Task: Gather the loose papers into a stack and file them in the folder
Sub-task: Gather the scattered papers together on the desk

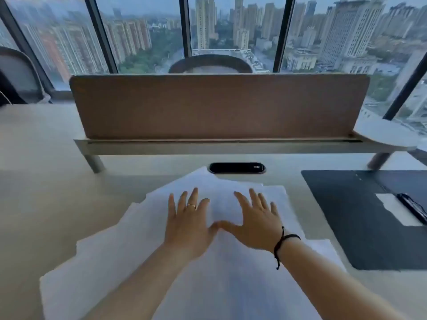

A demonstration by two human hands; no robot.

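Where the window (147, 31) fills the top of the frame with a view of high-rise blocks, dark mullions split it into panes. Below it the pale desk (46, 185) spreads across the whole lower part of the picture. A brown divider panel (219, 107) stands upright on a grey rail across the middle of the frame, and the rounded back of a chair (210, 63) shows just above its top edge; part of another chair (18, 75) sits at the upper left. The loose papers (111, 262) lie fanned and overlapping on the desk from the centre down to the lower left, their edges uneven and their print too blurred to read. At the right edge of the frame the dark folder (346, 215) lies open and flat on the desk, just beside the papers, with a white sheet (392, 209) and a black clip (413, 209) near its right side. A black oval cable port (236, 168) is set into the desk between the papers and the divider rail. The left hand (189, 222) lies flat on the papers at the centre of the frame, fingers straight and spread, holding nothing, with a ring (191, 206) on one finger. The right hand (256, 220) lies flat just beside it, fingers likewise spread, gripping nothing, the thumbs of both meeting. A black cord bracelet (283, 242) circles the right wrist.
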